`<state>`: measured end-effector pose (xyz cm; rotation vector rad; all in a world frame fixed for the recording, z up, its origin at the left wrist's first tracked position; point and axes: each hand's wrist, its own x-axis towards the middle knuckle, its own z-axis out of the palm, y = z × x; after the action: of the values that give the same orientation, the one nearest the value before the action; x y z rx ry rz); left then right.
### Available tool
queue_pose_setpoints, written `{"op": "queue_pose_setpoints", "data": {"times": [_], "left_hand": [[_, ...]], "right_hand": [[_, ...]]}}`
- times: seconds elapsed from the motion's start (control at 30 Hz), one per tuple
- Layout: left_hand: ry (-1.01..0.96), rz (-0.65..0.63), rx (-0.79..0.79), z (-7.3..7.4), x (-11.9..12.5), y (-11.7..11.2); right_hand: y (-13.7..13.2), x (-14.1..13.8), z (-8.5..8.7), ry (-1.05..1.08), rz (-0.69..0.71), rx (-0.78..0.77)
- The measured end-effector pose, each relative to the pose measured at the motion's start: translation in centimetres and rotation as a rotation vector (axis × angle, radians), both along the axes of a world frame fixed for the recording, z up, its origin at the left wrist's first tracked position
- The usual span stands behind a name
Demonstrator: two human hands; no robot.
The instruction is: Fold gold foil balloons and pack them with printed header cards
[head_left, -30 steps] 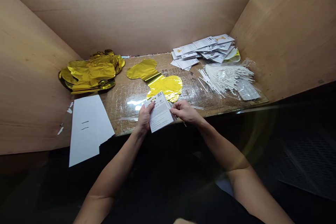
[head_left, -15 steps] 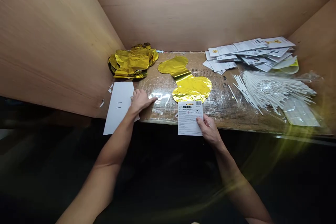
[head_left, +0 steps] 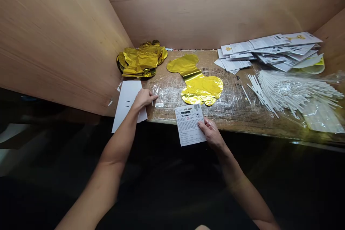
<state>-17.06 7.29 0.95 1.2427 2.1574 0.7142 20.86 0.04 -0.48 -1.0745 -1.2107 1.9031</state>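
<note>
Right hand (head_left: 211,133) grips a printed card (head_left: 188,125) just below the gold foil balloon (head_left: 201,88), left hand (head_left: 144,99) lying empty, loosely open, on a white sheet (head_left: 126,106).

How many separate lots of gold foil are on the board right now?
2: a single flat gold foil balloon mid-board, and a crumpled gold foil stack in the back left corner of the plastic-covered board. The stack may hide several balloons.
</note>
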Motion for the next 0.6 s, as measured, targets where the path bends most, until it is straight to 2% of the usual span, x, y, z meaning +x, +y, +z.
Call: {"op": "queue_pose_setpoints", "data": {"times": [0.07,0.13,0.2,0.3,0.37,0.43,0.6], "left_hand": [[-0.199,0.004,0.044,0.6,0.4,-0.2],[-0.510,0.019,0.171,1.1,1.9,-0.9],[-0.784,0.043,0.281,1.2,4.6,-1.9],[-0.908,0.071,0.329,1.0,9.5,-3.2],[-0.959,0.047,0.282,1.1,12.2,-4.0],[-1.038,0.004,0.184,1.4,13.9,-4.6],[-1.183,-0.157,-0.097,2.4,14.3,-5.2]], "right_hand": [[-0.1,0.2,0.0,0.016,0.012,-0.007],[-0.1,0.3,0.1,0.042,0.024,-0.010],[-0.2,0.4,0.6,0.078,0.078,-0.038],[-0.2,0.1,1.4,0.135,0.250,-0.128],[0.1,-0.1,1.6,0.146,0.334,-0.157],[0.5,-0.1,1.4,0.125,0.328,-0.151],[1.3,1.4,1.0,0.041,0.174,-0.110]]}}
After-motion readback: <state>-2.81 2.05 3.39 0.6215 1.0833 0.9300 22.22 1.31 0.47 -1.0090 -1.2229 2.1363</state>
